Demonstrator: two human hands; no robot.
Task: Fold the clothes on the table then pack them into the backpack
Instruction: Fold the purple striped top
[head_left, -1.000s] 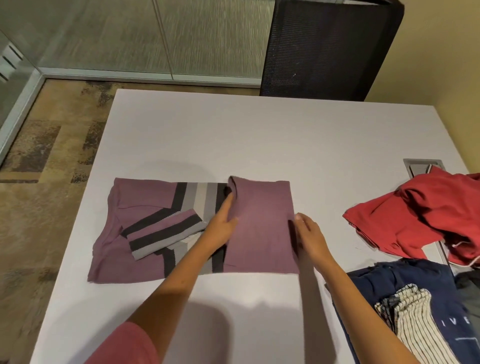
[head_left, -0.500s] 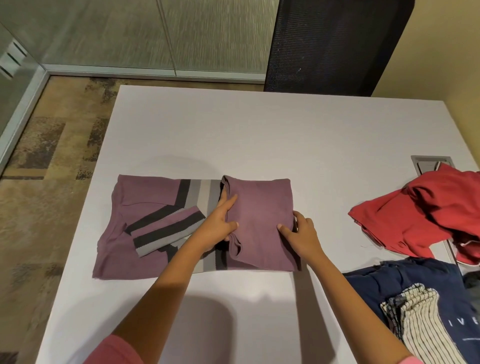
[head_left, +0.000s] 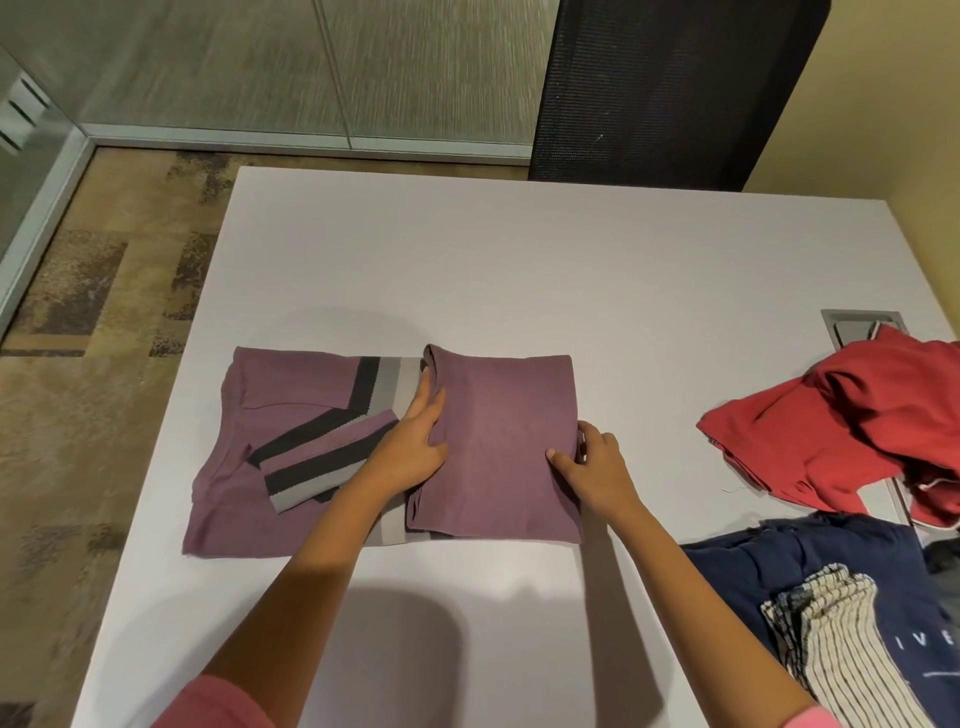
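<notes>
A purple shirt (head_left: 291, 415) with black and grey stripes lies partly folded on the white table (head_left: 519, 270). Its right part is doubled over into a plain purple panel (head_left: 498, 447). My left hand (head_left: 415, 452) grips the left edge of that panel, fingers curled under the fabric. My right hand (head_left: 597, 467) pinches the panel's right edge, thumb on top. No backpack is in view.
A crumpled red garment (head_left: 841, 426) lies at the right edge. Below it are a navy shirt (head_left: 810, 566) and a striped white garment (head_left: 852, 654) on top of it. A black mesh chair (head_left: 665, 88) stands behind the table. A grey cable hatch (head_left: 852, 325) sits near the red garment.
Both hands went from lying flat beside the folded panel to gripping its left and right edges. The view has shifted slightly.
</notes>
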